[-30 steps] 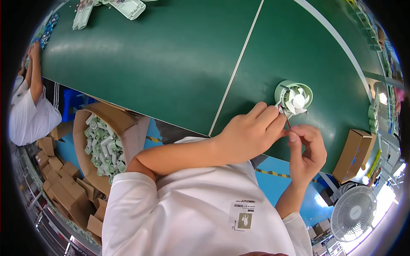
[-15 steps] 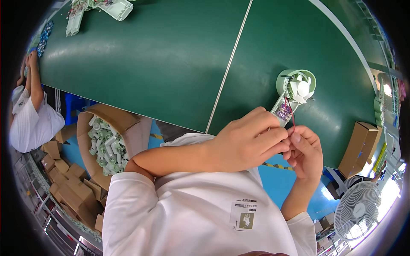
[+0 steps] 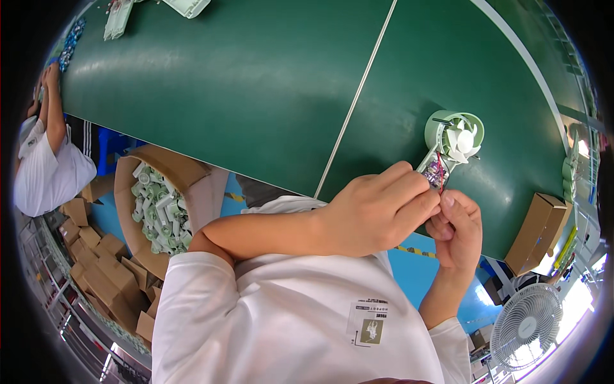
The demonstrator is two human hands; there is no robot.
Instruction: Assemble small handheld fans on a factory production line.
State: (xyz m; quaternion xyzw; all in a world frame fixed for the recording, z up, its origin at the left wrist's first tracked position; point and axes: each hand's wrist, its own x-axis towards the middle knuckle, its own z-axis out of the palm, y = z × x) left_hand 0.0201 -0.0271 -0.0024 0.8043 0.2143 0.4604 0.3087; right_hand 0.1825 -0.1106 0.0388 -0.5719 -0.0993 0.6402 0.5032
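A small handheld fan [image 3: 455, 136] in pale green lies on the bench with its handle toward me. White blades show inside its round ring. Its handle is uncovered, baring a circuit board [image 3: 435, 172] with red and black wires [image 3: 442, 168]. My left hand [image 3: 387, 208] is closed over the near part of the handle, whose end is hidden under the fingers. The thumb and forefinger of my right hand [image 3: 458, 224] pinch the ends of the wires just below the board. The fingertips of both hands meet there, so the wire tips are hidden.
The green bench [image 3: 243, 96] has a pale seam. Pale green casing parts [image 3: 185, 6] lie at its far left. A carton [image 3: 144, 211] of similar parts stands below left, and a brown box [image 3: 537, 233] at right. A standing fan [image 3: 527, 326] is at lower right; a co-worker [image 3: 54, 160] sits left.
The view has shifted slightly, so the bench things sit a little differently in it. The wires now bend closer over the circuit board, and the black one shows more. Both hands keep their closed grip.
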